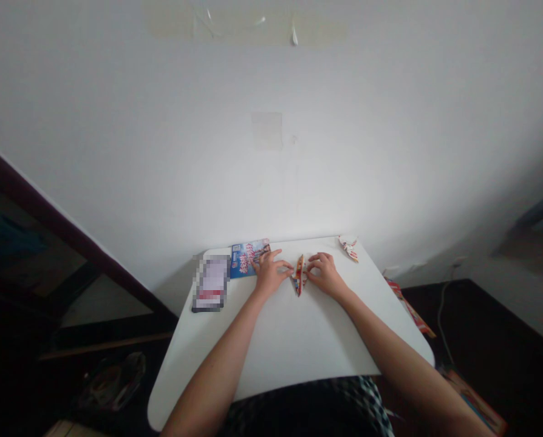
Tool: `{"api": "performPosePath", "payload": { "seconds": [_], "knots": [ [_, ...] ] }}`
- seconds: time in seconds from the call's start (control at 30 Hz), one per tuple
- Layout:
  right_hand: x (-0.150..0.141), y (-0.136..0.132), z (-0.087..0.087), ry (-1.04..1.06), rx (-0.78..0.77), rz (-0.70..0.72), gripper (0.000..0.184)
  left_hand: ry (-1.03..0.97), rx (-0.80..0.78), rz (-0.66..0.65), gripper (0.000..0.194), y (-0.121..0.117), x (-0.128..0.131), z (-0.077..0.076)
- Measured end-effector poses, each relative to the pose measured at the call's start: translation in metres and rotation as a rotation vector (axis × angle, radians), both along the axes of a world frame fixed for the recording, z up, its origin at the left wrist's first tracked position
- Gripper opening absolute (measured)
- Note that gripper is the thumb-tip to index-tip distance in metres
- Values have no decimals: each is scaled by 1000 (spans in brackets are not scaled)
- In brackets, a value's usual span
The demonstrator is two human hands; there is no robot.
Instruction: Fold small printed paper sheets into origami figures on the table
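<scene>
A small folded piece of printed paper (299, 278), red, yellow, white and blue, stands on the white table between my hands. My left hand (269, 273) touches its left side with thumb and index fingertips, the other fingers spread toward a blue printed leaflet (242, 262). From the right, my right hand (322, 274) pinches the paper's other side with bent fingers. Another folded paper piece (348, 247), white with red and yellow, lies at the table's far right corner.
A blurred-out phone-like device (211, 284) lies at the left of the white table (299, 346). The table's back edge meets a white wall (367, 152). Colourful printed sheets (410, 306) are beside the table's right edge, and a bag (114, 382) is on the floor at left.
</scene>
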State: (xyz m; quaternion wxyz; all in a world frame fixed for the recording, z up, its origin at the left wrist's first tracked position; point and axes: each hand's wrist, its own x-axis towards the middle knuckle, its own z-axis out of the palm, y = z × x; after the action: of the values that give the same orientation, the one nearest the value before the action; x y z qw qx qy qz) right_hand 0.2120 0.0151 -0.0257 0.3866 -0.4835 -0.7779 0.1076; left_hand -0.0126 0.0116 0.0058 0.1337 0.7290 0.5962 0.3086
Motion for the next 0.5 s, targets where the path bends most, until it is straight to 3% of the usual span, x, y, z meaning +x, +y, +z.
{"api": "performPosePath", "payload": {
  "seconds": [0.2, 0.5],
  "knots": [
    [-1, -2, 1, -17, -11, 20, 11, -6, -1, -1, 25, -3, 3, 3],
    [0, -3, 0, -57, -2, 39, 12, 62, -30, -69, 9, -5, -1, 5]
  ]
}}
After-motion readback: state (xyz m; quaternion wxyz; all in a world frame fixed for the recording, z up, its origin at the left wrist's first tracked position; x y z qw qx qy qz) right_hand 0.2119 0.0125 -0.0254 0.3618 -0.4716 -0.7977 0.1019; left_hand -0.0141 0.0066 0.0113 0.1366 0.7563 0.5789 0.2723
